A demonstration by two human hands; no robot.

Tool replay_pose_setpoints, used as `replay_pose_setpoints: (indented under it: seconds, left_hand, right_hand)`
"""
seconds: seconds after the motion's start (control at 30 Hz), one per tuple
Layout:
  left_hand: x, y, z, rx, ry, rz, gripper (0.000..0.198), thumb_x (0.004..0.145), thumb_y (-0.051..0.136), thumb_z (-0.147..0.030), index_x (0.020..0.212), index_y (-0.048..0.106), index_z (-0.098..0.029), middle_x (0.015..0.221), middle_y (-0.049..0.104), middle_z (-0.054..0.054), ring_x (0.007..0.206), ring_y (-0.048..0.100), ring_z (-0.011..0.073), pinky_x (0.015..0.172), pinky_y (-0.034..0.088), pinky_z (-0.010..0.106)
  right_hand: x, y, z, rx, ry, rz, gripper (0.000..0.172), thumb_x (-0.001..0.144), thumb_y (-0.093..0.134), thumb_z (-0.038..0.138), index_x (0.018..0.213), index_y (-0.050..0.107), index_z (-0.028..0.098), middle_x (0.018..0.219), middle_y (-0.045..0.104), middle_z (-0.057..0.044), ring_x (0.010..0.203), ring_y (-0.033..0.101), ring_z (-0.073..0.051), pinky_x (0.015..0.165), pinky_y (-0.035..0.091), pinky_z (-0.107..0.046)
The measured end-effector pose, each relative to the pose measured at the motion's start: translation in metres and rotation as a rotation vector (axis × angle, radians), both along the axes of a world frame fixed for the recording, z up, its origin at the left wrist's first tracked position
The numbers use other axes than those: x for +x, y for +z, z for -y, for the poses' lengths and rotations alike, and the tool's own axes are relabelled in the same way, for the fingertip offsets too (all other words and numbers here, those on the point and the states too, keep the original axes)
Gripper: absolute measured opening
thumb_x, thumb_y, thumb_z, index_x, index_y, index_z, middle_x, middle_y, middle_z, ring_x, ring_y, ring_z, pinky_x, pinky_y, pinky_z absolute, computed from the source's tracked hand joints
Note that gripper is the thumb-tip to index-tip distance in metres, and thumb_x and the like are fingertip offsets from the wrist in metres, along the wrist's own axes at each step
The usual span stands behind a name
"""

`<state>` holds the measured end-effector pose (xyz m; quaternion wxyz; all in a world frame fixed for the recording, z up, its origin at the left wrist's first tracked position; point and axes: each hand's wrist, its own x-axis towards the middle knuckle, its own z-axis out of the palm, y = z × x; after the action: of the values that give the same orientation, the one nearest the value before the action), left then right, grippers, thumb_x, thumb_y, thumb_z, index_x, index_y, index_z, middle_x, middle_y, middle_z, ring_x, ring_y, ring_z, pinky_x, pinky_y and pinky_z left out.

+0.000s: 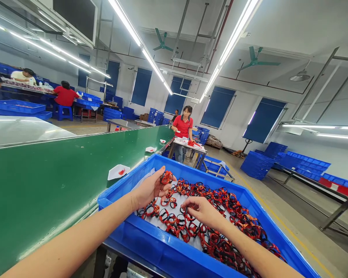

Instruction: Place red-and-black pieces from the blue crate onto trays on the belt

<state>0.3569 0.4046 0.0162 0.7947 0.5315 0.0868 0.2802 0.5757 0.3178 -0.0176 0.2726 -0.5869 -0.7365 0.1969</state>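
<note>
A large blue plastic bin (162,241) stands before me, lined with white sheet and holding many small red-and-black ring-shaped pieces (220,200). Over its left half, my left hand (153,187) is closed around a red-and-black ring-shaped piece (166,177), held up between thumb and fingers. Lower and to the right, my right hand (200,210) reaches down among the pieces, thumb and fingertips pinched on a dark ring at the edge of the white lining. Exactly what kind of article the rings are, I cannot make out.
Left of the bin runs a green conveyor belt (60,173) carrying white trays (118,172) with small red parts. Beyond the bin, a person in a red shirt (182,125) stands at a small table (191,144). Stacked blue crates (256,165) line the right side.
</note>
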Motion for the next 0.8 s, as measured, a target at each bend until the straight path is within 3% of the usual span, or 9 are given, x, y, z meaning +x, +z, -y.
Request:
replay_pose_setpoints:
  seconds: [0.07,0.2,0.33,0.4,0.47,0.57,0.63,0.7,0.8]
  left_hand:
    - [0.002,-0.001,-0.001,0.034,0.071,-0.019,0.048,0.085,0.037,-0.058,0.097,0.058,-0.016,0.061,0.038,-0.005,0.044,0.034,0.0068,0.043,0.040,0.021]
    - [-0.013,0.002,-0.021,0.349,0.396,-0.166,0.043,0.084,0.040,-0.056,0.098,0.054,-0.018,0.074,0.051,-0.001,0.047,0.043,0.0088,0.045,0.042,0.024]
    - [-0.067,0.000,-0.068,0.757,0.839,-0.383,0.044,0.079,0.050,-0.054,0.108,0.050,-0.019,0.093,0.062,0.005,0.070,0.057,0.0159,0.064,0.045,0.028]
    - [-0.098,-0.010,-0.092,0.881,1.038,-0.681,0.048,0.077,0.051,-0.056,0.108,0.049,-0.020,0.097,0.065,0.007,0.080,0.060,0.0197,0.072,0.045,0.031]
    - [-0.123,-0.025,-0.110,0.891,1.079,-0.947,0.046,0.075,0.049,-0.058,0.100,0.052,-0.019,0.089,0.066,0.008,0.078,0.061,0.0244,0.070,0.044,0.035]
    - [-0.141,-0.046,-0.121,0.905,1.049,-1.012,0.042,0.068,0.056,-0.056,0.086,0.058,-0.017,0.085,0.067,0.012,0.078,0.062,0.0311,0.070,0.044,0.040]
    - [-0.139,-0.051,-0.121,0.934,1.052,-0.994,0.045,0.065,0.059,-0.054,0.088,0.060,-0.016,0.095,0.067,0.015,0.090,0.061,0.0348,0.077,0.044,0.042]
    - [-0.129,-0.045,-0.114,0.976,1.076,-0.952,0.050,0.068,0.056,-0.054,0.099,0.059,-0.015,0.110,0.063,0.017,0.105,0.056,0.0345,0.089,0.041,0.043]
    - [-0.100,-0.017,-0.089,1.071,1.046,-0.809,0.045,0.078,0.049,-0.051,0.109,0.057,-0.019,0.119,0.060,0.011,0.111,0.053,0.0265,0.096,0.037,0.036]
  right_hand:
    - [0.001,-0.001,0.000,0.004,0.006,0.015,0.029,0.073,0.046,0.009,0.087,0.070,0.018,0.084,0.071,-0.003,0.075,0.064,-0.016,0.068,0.048,-0.026]
    - [0.004,-0.002,-0.001,0.010,0.010,0.063,0.028,0.074,0.046,0.009,0.087,0.070,0.018,0.084,0.071,-0.003,0.072,0.062,-0.016,0.066,0.047,-0.026]
    - [0.003,0.002,-0.002,0.032,0.016,0.122,0.029,0.074,0.047,0.010,0.088,0.070,0.020,0.086,0.070,-0.002,0.074,0.062,-0.016,0.067,0.046,-0.026]
    - [0.001,0.005,-0.002,0.042,0.032,0.133,0.029,0.074,0.047,0.009,0.087,0.070,0.021,0.085,0.070,-0.002,0.074,0.062,-0.016,0.068,0.046,-0.026]
    - [-0.001,0.007,-0.003,0.059,0.051,0.143,0.029,0.073,0.047,0.008,0.086,0.070,0.022,0.084,0.070,-0.001,0.073,0.061,-0.016,0.068,0.046,-0.026]
    - [-0.003,0.007,-0.004,0.077,0.067,0.127,0.031,0.072,0.047,0.008,0.085,0.070,0.023,0.084,0.070,-0.001,0.076,0.062,-0.016,0.070,0.046,-0.026]
    - [-0.003,0.005,-0.004,0.059,0.055,0.080,0.029,0.073,0.047,0.010,0.084,0.070,0.022,0.083,0.070,-0.001,0.076,0.063,-0.017,0.069,0.047,-0.026]
    - [-0.003,0.003,-0.005,0.014,0.035,-0.008,0.027,0.074,0.046,0.012,0.084,0.070,0.021,0.083,0.070,-0.002,0.074,0.063,-0.017,0.066,0.047,-0.026]
    - [-0.005,0.003,-0.007,-0.067,0.014,-0.192,0.024,0.073,0.046,0.014,0.084,0.067,0.018,0.082,0.070,-0.003,0.073,0.063,-0.017,0.066,0.048,-0.027]
